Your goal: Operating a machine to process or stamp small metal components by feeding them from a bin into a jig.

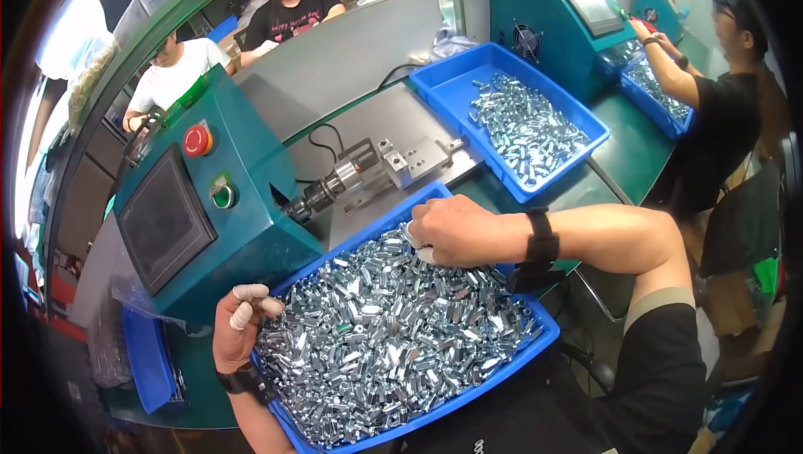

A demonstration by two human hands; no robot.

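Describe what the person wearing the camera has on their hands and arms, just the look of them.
The left hand has pale finger cots on its fingertips and a black wristband. The right hand has a pale cot on at least one fingertip, and a black wrist strap with a dark tab hanging from it. The right forearm is bare; a black short sleeve with a tan band covers the upper arm.

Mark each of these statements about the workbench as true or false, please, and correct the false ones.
1. The near blue tray is full of small shiny metal parts. True.
2. The right hand is over the far end of this tray. True.
3. The left hand rests on the machine's dark screen. False: it is at the tray's left edge, below the screen.
4. The round button above the screen is yellow. False: it is red.
5. The second blue tray, farther away, holds no parts. False: it holds a pile of metal parts too.
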